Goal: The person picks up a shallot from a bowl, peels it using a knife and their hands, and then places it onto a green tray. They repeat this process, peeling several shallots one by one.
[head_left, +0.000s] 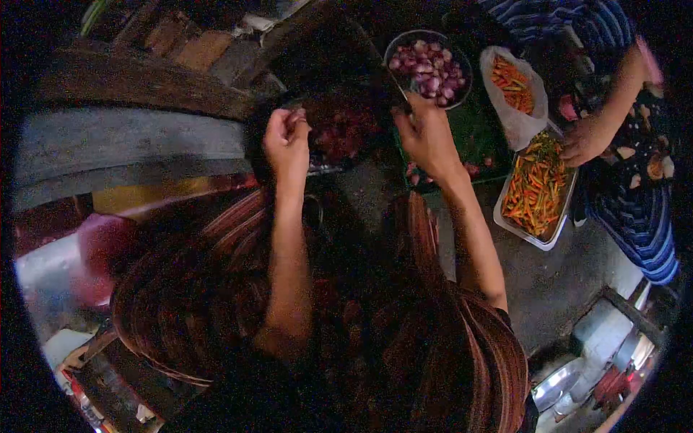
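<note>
My left hand (286,137) is raised over a dark pile of reddish shallot peelings (343,130), its fingers pinched on a small shallot. My right hand (427,133) grips a knife (399,90) whose blade points up toward a round bowl of purple shallots (430,68). Both forearms reach forward from my lap, which is covered in a striped brown cloth (216,303).
Another person's hand (585,141) rests at a white tray of orange and green chillies (538,184). A plastic bag of chillies (514,83) lies beside the bowl. A green leaf (480,137) covers the floor between them. A wooden beam (144,83) runs at the left.
</note>
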`<act>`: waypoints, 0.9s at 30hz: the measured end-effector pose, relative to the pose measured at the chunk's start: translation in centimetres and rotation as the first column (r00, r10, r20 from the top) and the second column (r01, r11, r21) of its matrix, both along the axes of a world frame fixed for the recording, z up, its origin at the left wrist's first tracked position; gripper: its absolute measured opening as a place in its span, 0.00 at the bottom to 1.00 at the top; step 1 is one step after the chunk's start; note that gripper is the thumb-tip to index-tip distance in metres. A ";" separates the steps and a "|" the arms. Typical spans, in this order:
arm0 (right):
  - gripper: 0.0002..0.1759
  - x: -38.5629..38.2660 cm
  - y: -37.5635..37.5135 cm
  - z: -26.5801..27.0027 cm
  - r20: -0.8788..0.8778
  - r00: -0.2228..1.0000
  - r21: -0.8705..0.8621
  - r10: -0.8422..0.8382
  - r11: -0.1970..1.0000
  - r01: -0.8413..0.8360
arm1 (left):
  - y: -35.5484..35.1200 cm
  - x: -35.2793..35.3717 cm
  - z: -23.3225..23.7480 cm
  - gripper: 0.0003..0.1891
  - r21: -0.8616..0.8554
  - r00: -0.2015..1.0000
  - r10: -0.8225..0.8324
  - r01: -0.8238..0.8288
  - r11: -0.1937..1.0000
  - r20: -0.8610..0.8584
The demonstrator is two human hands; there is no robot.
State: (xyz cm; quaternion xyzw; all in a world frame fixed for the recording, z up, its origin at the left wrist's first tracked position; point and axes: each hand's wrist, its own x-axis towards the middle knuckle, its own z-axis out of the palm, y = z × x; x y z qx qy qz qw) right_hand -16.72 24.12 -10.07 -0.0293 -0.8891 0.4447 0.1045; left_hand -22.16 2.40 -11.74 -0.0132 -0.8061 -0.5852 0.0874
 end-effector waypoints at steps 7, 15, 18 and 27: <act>0.19 4.1 -3.6 2.5 0.114 0.993 -0.341 -0.038 0.937 0.075 | 2.0 2.7 1.4 0.10 0.696 0.886 -0.351 0.045 0.716 0.304; 0.22 4.6 -4.2 1.3 0.202 0.972 -0.442 0.116 0.897 -0.015 | 2.4 3.7 0.9 0.11 0.771 0.873 -0.416 0.076 0.632 0.255; 0.23 4.6 -5.1 0.4 0.115 0.989 -0.546 0.093 0.838 -0.015 | 2.1 3.8 0.4 0.11 0.795 0.856 -0.455 0.091 0.600 0.245; 0.25 4.9 -5.1 0.4 0.262 0.960 -0.440 0.100 0.898 0.026 | 2.4 4.3 -0.3 0.13 0.783 0.853 -0.460 0.105 0.614 0.246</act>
